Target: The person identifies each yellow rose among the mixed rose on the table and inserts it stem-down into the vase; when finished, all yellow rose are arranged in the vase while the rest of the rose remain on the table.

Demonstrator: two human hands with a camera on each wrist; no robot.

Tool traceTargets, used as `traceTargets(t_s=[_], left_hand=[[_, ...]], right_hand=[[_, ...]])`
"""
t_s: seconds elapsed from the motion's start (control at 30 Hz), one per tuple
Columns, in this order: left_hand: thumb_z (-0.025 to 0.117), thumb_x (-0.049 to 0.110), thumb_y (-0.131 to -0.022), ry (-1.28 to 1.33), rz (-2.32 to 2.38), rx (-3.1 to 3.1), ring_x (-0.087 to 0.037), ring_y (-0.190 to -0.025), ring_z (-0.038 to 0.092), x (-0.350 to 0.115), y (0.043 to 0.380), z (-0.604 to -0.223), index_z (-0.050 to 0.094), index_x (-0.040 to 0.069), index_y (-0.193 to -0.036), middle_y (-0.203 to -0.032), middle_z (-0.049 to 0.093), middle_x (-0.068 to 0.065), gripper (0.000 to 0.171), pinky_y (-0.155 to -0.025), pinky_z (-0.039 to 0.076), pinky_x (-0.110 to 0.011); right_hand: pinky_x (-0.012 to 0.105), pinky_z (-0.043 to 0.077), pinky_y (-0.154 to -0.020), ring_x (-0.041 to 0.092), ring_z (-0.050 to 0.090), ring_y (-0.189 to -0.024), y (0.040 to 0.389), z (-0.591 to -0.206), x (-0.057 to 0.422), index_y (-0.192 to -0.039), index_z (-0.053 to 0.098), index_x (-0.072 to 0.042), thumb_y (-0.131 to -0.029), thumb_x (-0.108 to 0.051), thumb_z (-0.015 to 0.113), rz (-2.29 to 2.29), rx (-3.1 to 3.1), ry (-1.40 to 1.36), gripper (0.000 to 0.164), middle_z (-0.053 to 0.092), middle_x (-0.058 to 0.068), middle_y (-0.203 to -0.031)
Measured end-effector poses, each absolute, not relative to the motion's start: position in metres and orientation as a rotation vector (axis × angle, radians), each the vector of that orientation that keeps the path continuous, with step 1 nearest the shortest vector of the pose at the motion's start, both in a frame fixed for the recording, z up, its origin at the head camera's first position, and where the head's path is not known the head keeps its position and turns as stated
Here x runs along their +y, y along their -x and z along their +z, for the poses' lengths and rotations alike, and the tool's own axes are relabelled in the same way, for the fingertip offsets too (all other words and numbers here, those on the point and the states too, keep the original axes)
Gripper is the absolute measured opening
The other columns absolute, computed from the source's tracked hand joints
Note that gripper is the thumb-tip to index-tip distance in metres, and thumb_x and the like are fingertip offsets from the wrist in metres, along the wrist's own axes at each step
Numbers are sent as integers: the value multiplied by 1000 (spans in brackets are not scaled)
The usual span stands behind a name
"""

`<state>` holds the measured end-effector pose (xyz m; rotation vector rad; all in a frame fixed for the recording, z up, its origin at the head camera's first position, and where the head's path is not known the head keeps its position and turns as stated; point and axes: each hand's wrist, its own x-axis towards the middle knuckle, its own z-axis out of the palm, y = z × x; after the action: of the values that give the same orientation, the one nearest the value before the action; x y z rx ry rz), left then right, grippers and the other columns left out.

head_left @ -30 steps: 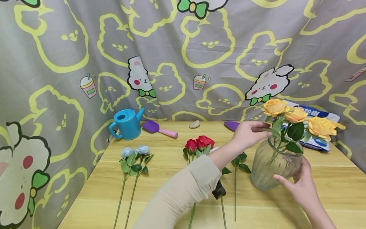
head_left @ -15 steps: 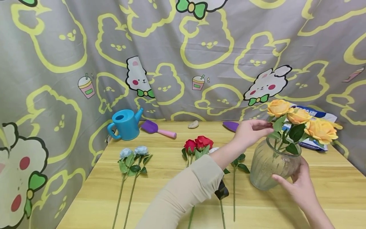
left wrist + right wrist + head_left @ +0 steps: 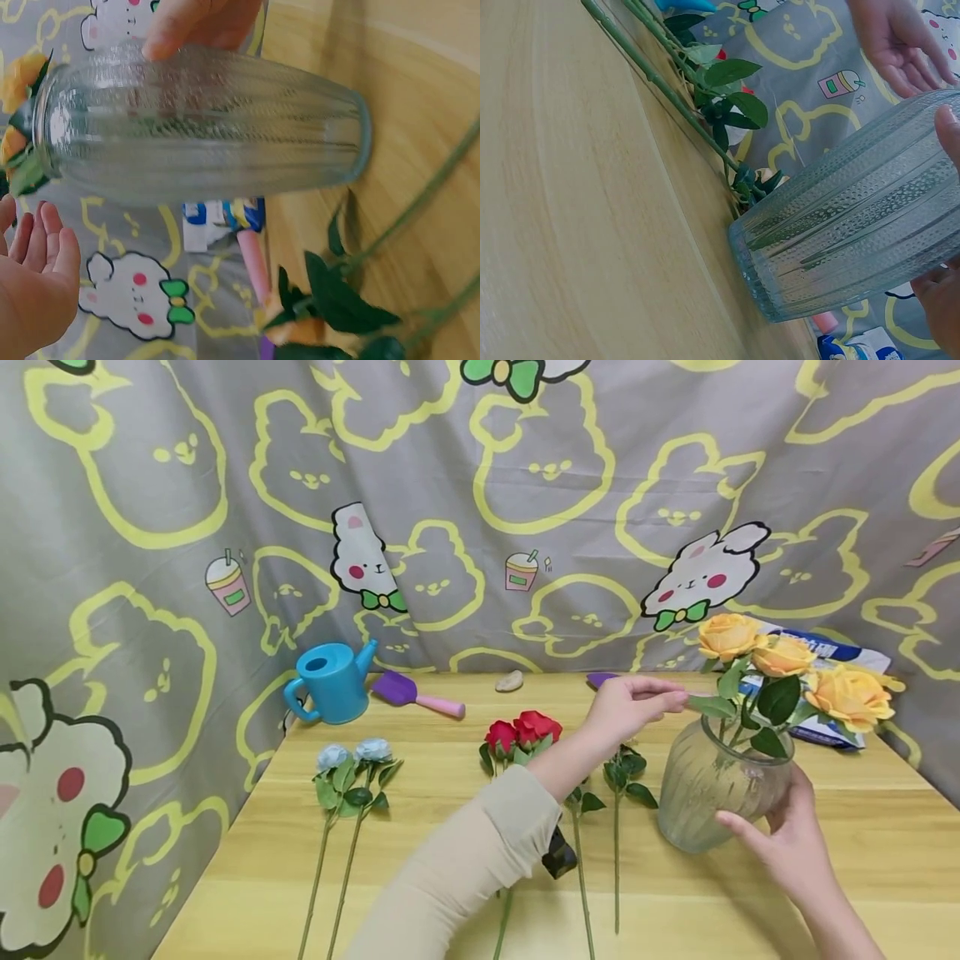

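In the head view, a ribbed clear glass vase (image 3: 705, 793) stands at the right of the table, holding several yellow roses (image 3: 783, 664). My right hand (image 3: 795, 852) grips the vase's right side, thumb on the near face and fingers behind it. Left of the blooms is my left hand (image 3: 633, 706), its fingertips close to a green leaf (image 3: 714, 706). In the left wrist view those fingers (image 3: 54, 236) look loosely extended and a little apart from the leaves (image 3: 28, 174). Stems (image 3: 840, 240) show through the glass in the right wrist view.
Red roses (image 3: 536, 727) and light blue roses (image 3: 373, 750) lie on the table (image 3: 435, 860), other stems partly behind my left arm. Farther back are a blue watering can (image 3: 333, 685), a purple shovel (image 3: 397, 690), a stone (image 3: 510, 682) and a blue-white packet (image 3: 832, 731).
My left hand has drawn back leftward from the yellow roses' leaves. The right hand keeps its hold on the vase, which stays in nearly the same place.
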<state>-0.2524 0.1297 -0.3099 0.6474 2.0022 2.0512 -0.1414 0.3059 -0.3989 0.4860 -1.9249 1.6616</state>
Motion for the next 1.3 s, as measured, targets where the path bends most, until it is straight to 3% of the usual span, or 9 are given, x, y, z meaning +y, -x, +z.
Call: traceTargets(t_s=[0.27, 0.47, 0.7, 0.83, 1.03, 1.3], left_hand=[[66, 14, -83, -538, 1972, 1914, -10, -78, 64, 96, 252, -341, 66, 1, -100, -86, 69, -5, 22, -75, 51, -27], [61, 12, -85, -494, 1852, 1880, -17, -80, 65, 73, 226, -377, 66, 1, -98, -85, 68, -7, 18, -76, 51, -33], [62, 12, -85, -441, 1680, 1935, -16, -76, 66, 68, 196, -402, 66, -3, -98, -82, 68, -6, 20, -71, 52, -28], [63, 12, -84, -391, 1609, 2100, -14, -84, 63, 71, 191, -407, 64, -1, -105, -91, 67, -4, 25, -72, 50, -24], [62, 18, -85, -320, 1544, 2224, -18, -106, 54, 80, 192, -412, 58, 2, -117, -113, 60, -6, 36, -86, 45, -29], [62, 15, -85, -200, 1646, 2215, -26, -112, 50, 99, 191, -417, 53, 1, -123, -119, 55, -13, 41, -92, 41, -37]], right_hand=[[14, 32, -95, 13, 43, -115, 142, -398, 306, -137, 23, 0, -58, 34, 58, 1713, -1900, -498, 93, 40, 11, -126], [13, 32, -95, 11, 42, -115, 140, -400, 306, -138, 21, -2, -58, 33, 59, 1696, -1914, -467, 96, 39, 9, -128], [14, 34, -94, 13, 44, -114, 142, -398, 308, -137, 24, 0, -58, 34, 59, 1728, -1888, -479, 93, 40, 12, -126], [14, 34, -94, 13, 43, -115, 143, -398, 306, -138, 23, -1, -58, 34, 59, 1734, -1896, -476, 94, 39, 11, -127], [13, 31, -96, 12, 40, -118, 143, -398, 306, -139, 20, -4, -60, 33, 59, 1716, -1914, -456, 96, 36, 10, -130], [13, 30, -97, 10, 40, -117, 141, -399, 307, -139, 18, -5, -61, 32, 59, 1700, -1922, -446, 95, 36, 9, -130]])
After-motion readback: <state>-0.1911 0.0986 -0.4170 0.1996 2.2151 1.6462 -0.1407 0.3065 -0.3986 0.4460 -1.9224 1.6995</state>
